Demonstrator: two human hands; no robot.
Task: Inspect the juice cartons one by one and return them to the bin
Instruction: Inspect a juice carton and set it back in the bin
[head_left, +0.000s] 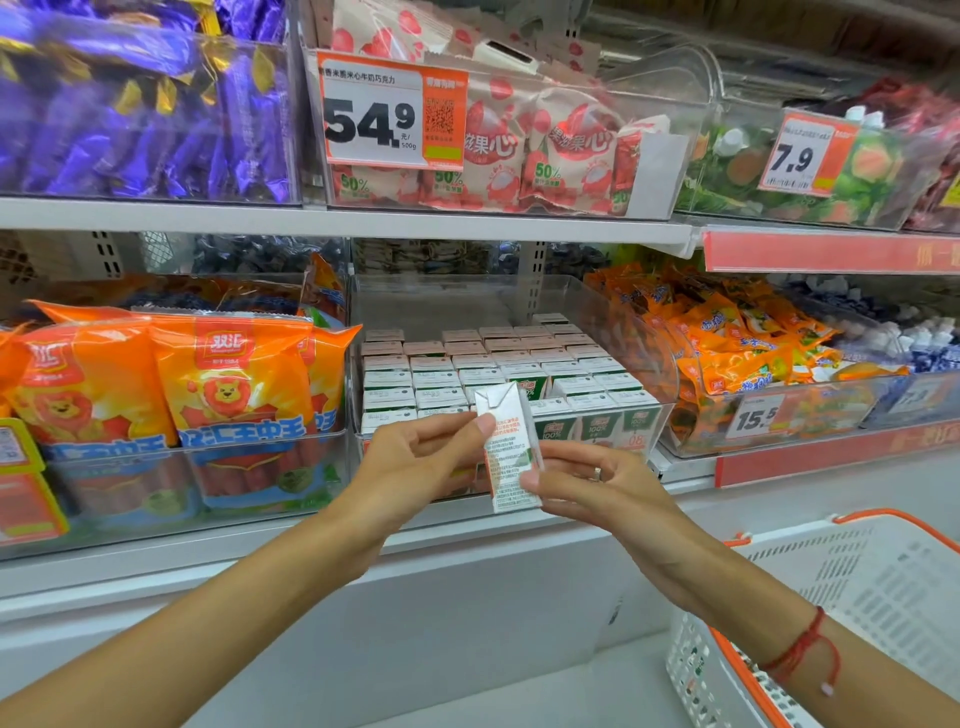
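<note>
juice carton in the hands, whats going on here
A person holds one small juice carton up in front of the shelf, left hand pinching its left edge, right hand its lower right side. Its printed side faces the camera. The clear bin behind it holds rows of matching cartons.
</note>
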